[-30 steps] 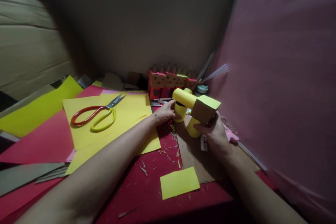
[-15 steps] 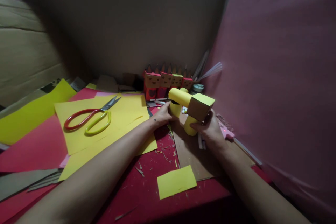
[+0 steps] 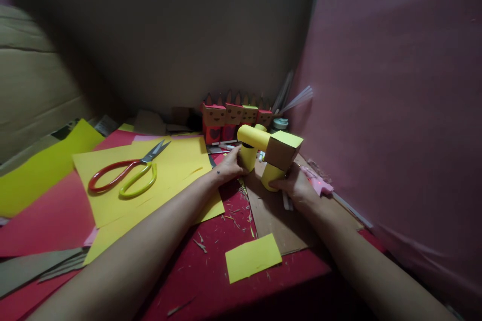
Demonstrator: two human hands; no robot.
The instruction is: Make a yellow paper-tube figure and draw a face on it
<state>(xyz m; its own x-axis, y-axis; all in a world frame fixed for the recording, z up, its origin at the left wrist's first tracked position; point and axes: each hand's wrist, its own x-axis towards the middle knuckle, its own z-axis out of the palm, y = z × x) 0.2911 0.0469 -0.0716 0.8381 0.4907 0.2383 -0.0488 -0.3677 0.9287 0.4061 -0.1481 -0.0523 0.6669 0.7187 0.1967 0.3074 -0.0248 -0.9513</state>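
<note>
My left hand (image 3: 229, 164) grips a short upright yellow paper tube (image 3: 247, 159) at its left side. My right hand (image 3: 297, 184) is wrapped round another upright yellow paper tube (image 3: 268, 176). On top of that one sits a small cardboard box (image 3: 279, 153) with a yellow upper face. A yellow paper roll (image 3: 253, 137) lies across between the left tube's top and the box. Whether these parts are glued together I cannot tell. Both tubes are over a brown cardboard sheet (image 3: 273, 228). Part of my right hand's fingers is hidden behind the tube and box.
Scissors (image 3: 141, 162) with red and yellow handles lie on yellow paper sheets (image 3: 176, 185) at left. A small yellow paper rectangle (image 3: 254, 259) and scraps (image 3: 233, 218) rest on the red cloth. Several box-headed figures (image 3: 234, 114) stand behind. A pink glue gun (image 3: 318, 184) is at right.
The camera view has shifted slightly. Both hands keep their hold on the yellow tubes, and the box on top appears nearly the same as before.
</note>
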